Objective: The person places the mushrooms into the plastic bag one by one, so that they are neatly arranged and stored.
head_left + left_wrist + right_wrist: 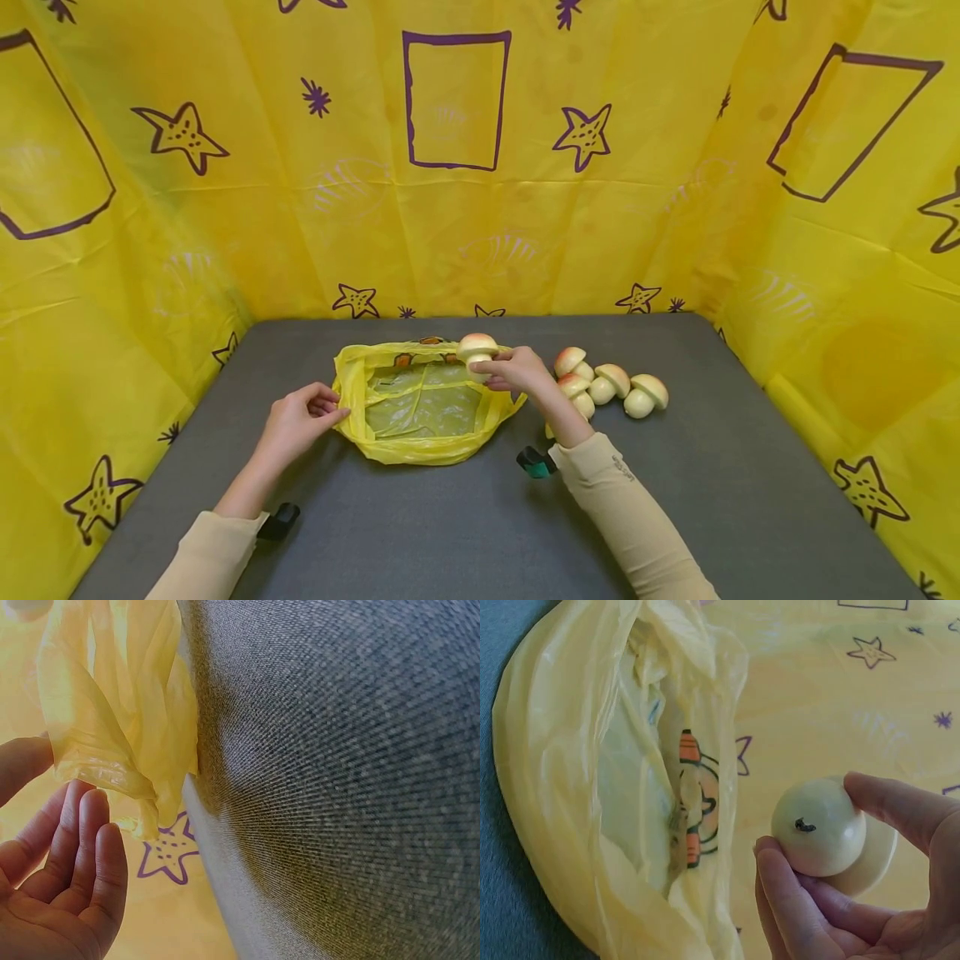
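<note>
Bag, one, thin yellow plastic, lying on the grey desk a little left of the middle; its mouth gapes wide and faces up, and on the far side we note an orange and black print.

Left hand, one, at the bag's left edge: thumb and forefinger nearly closed, pinching the plastic between them, the other fingers loosely bent.

Right hand, one, at the bag's far right corner: thumb and fingers parted only by the width of a stem, gripping one toy mushroom. This piece has a cream stem and a cap tinged red; we find it raised by the far right rim, cap up, and in the right wrist view its stem end bears a small dark mark.

Loose mushrooms, four in plain sight, grouped on the desk to the right of the bag, cream with caps blushed red or orange, leaning on their sides; the right forearm partly covers the nearest.

Sleeves, two, beige, with a dark device below each wrist.

Cloth, yellow, hung left, right and far, drawn with purple stars and frames.
</note>
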Motion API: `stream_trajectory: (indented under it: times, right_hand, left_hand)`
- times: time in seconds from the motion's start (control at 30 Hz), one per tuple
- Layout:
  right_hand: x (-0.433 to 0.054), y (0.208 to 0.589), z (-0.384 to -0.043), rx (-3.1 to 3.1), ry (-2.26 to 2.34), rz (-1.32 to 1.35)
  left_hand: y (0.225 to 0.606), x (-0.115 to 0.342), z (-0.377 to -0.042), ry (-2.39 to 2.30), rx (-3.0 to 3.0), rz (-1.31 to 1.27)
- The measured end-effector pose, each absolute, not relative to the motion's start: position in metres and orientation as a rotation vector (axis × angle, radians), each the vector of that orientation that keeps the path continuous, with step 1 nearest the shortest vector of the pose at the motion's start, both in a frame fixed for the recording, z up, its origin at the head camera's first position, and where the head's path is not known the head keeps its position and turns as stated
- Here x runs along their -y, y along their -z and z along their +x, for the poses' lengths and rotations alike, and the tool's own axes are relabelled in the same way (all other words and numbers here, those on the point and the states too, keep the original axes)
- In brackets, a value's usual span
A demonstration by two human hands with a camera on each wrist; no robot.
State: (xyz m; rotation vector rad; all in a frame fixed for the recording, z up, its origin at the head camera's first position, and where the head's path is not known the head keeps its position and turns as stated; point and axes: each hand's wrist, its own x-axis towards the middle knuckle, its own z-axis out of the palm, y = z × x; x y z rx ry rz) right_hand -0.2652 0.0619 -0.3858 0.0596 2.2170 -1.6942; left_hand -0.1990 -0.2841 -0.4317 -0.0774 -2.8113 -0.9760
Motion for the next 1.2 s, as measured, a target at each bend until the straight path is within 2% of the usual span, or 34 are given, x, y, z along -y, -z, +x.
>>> stream_trajectory:
  times: [1.2]
  right_hand:
    - [0.012, 0.399, -0.294, -2.001, 1.733, 0.114]
  left_hand:
    - [0.430, 0.282, -0.199, 0.978, 2.804, -0.103]
